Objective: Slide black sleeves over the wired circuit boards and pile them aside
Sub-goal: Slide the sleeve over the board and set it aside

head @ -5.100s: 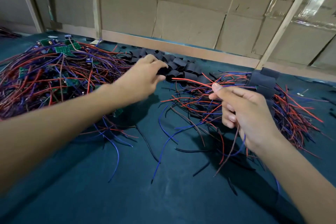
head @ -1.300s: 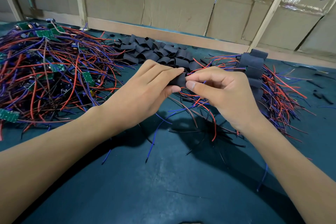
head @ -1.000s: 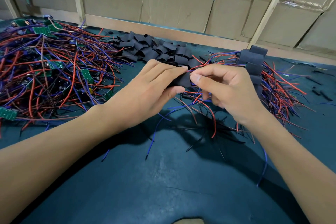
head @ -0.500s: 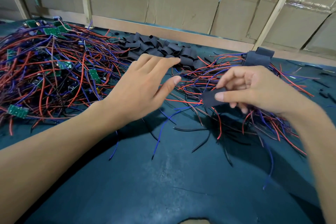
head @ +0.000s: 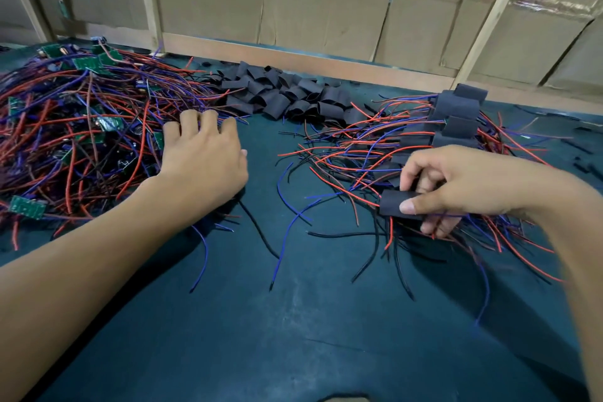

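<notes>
Two hands busy on two different jobs. My right hand (head: 456, 186) pinches a sleeved board (head: 396, 204) between thumb and fingers, wires trailing off both ends, low over the table's (head: 293, 320) right side, at the near end of the finished pile (head: 453, 121). My left hand (head: 202, 157) lies fingers-down on the near edge of the raw tangle (head: 75, 130) at the table's left side; the fingertips are buried in wire, so I cannot tell if it grips anything. I'd call it feeling for the next board, not holding one.

Loose sleeves (head: 284, 95) sit in a heap along the far edge, between the two piles.

Step in hand, as I read it: drop the done piece, fetch a new board.

How I'd do it well:
- Lay the sleeved piece flat against the stack with wires running the same way as its neighbours, so the pile doesn't knot.
- Check the sleeve covers the board fully before letting go; from here I can't see any green, good sign.
- Left: take one green board by its edge, not by a wire, and lift slowly. Tangle is dense and will drag others along.
</notes>
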Demonstrator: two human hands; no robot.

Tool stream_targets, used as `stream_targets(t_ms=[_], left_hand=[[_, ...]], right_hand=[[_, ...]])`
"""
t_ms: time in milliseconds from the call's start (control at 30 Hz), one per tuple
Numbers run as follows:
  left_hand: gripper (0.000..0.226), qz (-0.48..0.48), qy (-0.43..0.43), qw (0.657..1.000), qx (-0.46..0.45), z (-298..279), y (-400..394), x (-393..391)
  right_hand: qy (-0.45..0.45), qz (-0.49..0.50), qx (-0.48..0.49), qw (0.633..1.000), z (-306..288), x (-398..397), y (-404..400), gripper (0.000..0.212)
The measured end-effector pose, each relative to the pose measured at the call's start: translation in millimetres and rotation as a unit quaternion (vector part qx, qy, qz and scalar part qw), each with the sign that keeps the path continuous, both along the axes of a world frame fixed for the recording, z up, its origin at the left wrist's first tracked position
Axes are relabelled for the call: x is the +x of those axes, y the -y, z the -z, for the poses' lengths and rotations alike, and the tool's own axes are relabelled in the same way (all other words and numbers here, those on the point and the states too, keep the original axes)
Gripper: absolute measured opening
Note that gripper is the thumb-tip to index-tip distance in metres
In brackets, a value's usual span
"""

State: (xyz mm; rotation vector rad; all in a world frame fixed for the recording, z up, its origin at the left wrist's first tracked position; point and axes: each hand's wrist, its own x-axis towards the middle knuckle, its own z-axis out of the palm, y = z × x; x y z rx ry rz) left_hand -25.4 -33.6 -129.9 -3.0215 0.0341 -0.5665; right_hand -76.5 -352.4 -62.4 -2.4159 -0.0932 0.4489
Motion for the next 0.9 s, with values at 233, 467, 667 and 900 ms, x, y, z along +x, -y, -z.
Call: stream_targets(t_ms=[233,467,667,900], left_hand=[[0.057,0.003,0.012,1.000,0.008,1,0,1],[0.065,-0.063,-0.014,0.994,0.083,-2,-3,0],[0.033,-0.052,-0.096,0.987,0.115,-17,-8,2],[0.024,-0.054,-0.096,0.988,0.105,-24,-5,-7]], right_hand=[[0.090,-0.025,-0.033,0.995,-7,-3,-11,0.024],[0.108,-0.021,-0.195,0.975,-17,-3,-3,0.023],[0.065,0.022,-0.303,0.951,-11,0,-7,0.030],[0.016,0.062,-0.370,0.927,-16,-8,-11,0.051]])
